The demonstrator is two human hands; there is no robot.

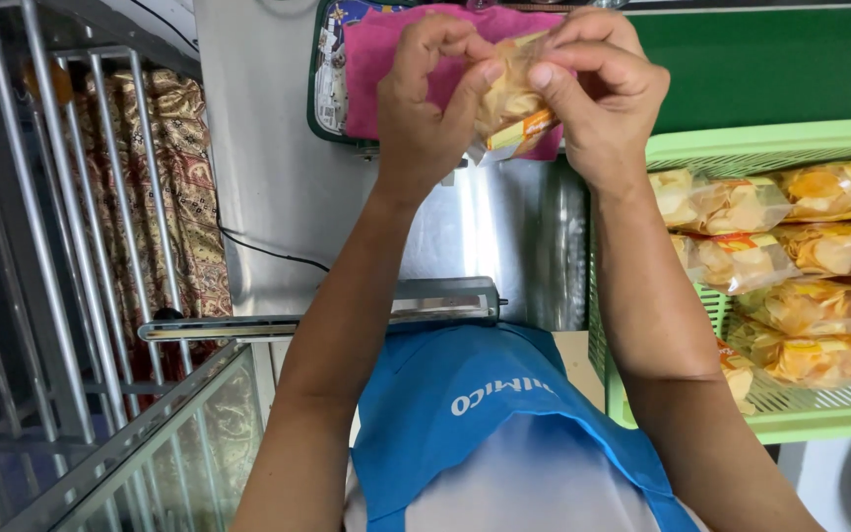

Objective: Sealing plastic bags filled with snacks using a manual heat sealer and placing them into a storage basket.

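While the left hand [425, 108] pinches one side, the right hand [598, 94] clamps the chip bag [512, 108] between them.

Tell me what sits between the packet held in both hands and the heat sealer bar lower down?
In the head view, only bare steel tabletop lies between the chip packet and the sealer bar; the left forearm crosses above it.

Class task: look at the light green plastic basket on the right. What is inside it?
The green basket holds clear sealed bags of yellow chips, piled in layers. The lower bags and most of the basket floor are covered; the right arm hides its near-left corner.
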